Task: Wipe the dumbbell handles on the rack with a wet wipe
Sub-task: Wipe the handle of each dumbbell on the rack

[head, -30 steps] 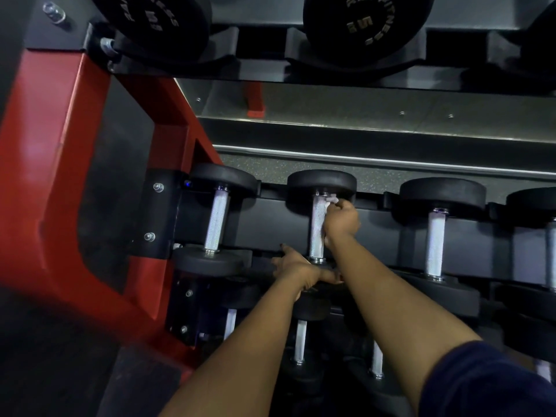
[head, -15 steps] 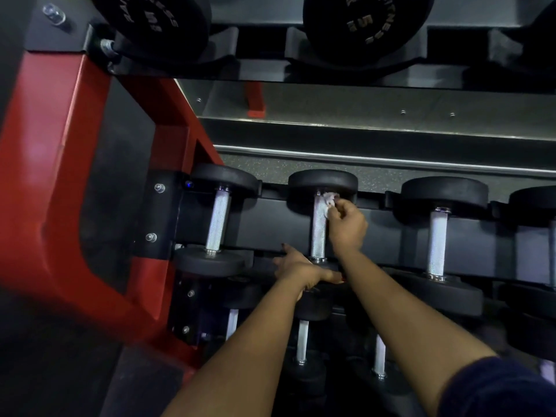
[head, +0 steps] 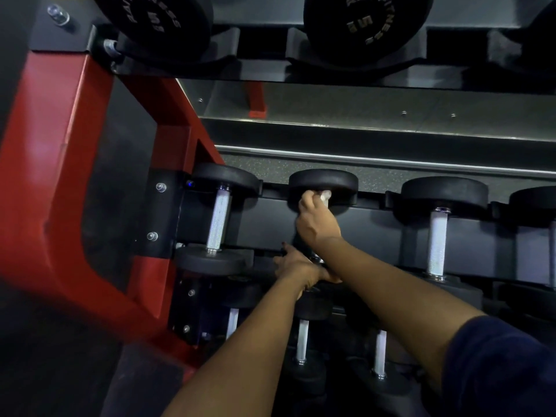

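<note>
Black dumbbells with silver knurled handles lie across the middle shelf of the rack [head: 376,233]. My right hand [head: 317,222] is wrapped around the handle of the second dumbbell [head: 323,182] from the left, near its far head, and hides most of that handle. A white wet wipe [head: 325,194] sticks out of that fist. My left hand [head: 301,267] rests on the near head of the same dumbbell, fingers closed over it. To the left lies another dumbbell [head: 219,219] with a bare handle, and one more dumbbell [head: 437,236] to the right.
A red rack upright [head: 54,164] stands at the left. The top shelf carries large black dumbbells [head: 365,22] overhead. Smaller dumbbells [head: 302,341] lie on the lower shelf under my forearms. Speckled floor shows behind the middle shelf.
My right hand has shifted from the right side of the handle to wrapping over it and has slid up to the far head. My left hand has stayed put.
</note>
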A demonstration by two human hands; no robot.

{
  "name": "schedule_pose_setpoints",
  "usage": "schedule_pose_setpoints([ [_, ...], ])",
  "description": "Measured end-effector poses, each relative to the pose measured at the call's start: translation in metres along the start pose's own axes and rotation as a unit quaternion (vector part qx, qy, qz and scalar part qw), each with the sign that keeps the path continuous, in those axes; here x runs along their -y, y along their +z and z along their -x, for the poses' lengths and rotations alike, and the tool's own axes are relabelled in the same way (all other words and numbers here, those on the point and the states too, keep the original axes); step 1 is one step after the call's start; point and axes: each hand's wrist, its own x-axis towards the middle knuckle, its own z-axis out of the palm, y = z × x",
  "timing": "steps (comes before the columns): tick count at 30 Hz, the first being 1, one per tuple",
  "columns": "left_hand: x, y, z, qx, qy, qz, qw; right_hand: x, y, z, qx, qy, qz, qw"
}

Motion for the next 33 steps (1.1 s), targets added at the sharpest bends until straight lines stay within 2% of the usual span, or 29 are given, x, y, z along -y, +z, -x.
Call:
schedule_pose_setpoints([
  [2, -0.001, -0.001, 0.0, 0.004, -0.002, 0.0, 1.0, -0.003, -0.006, -0.004, 0.017, -0.027, 0.072, 0.997],
  [6, 0.002, -0.001, 0.0, 0.001, 0.008, 0.009, 1.0, -0.006, -0.006, -0.002, 0.014, -0.059, 0.073, 0.996],
  [8, 0.004, 0.001, 0.001, -0.003, 0.013, 0.015, 1.0, -0.006, 0.006, 0.006, -0.026, -0.017, -0.02, 0.999],
  [10, 0.004, 0.001, 0.0, 0.001, 0.016, 0.024, 1.0, -0.006, 0.023, 0.016, -0.093, 0.06, -0.18, 0.977],
  [11, 0.004, 0.0, 0.001, 0.005, 0.017, 0.027, 0.999, -0.004, 0.028, 0.021, -0.124, 0.111, -0.283, 0.945],
  [13, 0.003, -0.001, 0.001, 0.01, 0.021, 0.029, 0.999, -0.004, 0.025, 0.028, -0.154, 0.233, -0.512, 0.812],
  [14, 0.002, -0.001, 0.001, 0.012, 0.02, 0.025, 0.999, -0.005, 0.02, 0.03, -0.153, 0.284, -0.584, 0.745],
  [17, 0.002, -0.002, 0.002, 0.009, 0.016, 0.022, 1.0, -0.009, 0.009, 0.029, -0.136, 0.376, -0.7, 0.592],
  [19, 0.002, -0.002, 0.001, 0.008, 0.014, 0.032, 0.999, -0.01, 0.01, 0.029, -0.053, 0.405, -0.748, 0.523],
  [21, 0.004, -0.001, 0.0, 0.004, 0.014, 0.034, 0.999, -0.003, 0.018, 0.028, 0.078, 0.367, -0.796, 0.475],
  [23, 0.004, 0.001, 0.002, 0.0, 0.013, 0.028, 1.0, 0.011, 0.05, 0.02, 0.172, 0.323, -0.825, 0.431],
  [25, 0.003, 0.001, 0.002, -0.002, 0.011, 0.026, 1.0, 0.015, 0.067, 0.009, 0.196, 0.311, -0.824, 0.431],
  [27, 0.003, 0.0, 0.002, 0.0, 0.013, 0.027, 1.0, 0.002, 0.031, 0.024, 0.184, 0.324, -0.79, 0.486],
  [29, 0.003, -0.001, -0.001, 0.003, 0.014, 0.034, 0.999, -0.005, 0.013, 0.033, 0.132, 0.366, -0.73, 0.562],
  [30, 0.003, -0.001, -0.001, 0.005, 0.013, 0.034, 0.999, -0.006, 0.012, 0.036, 0.094, 0.393, -0.708, 0.579],
  [33, 0.001, -0.001, 0.0, 0.01, 0.009, 0.023, 1.0, -0.006, 0.005, 0.048, -0.012, 0.414, -0.694, 0.588],
])
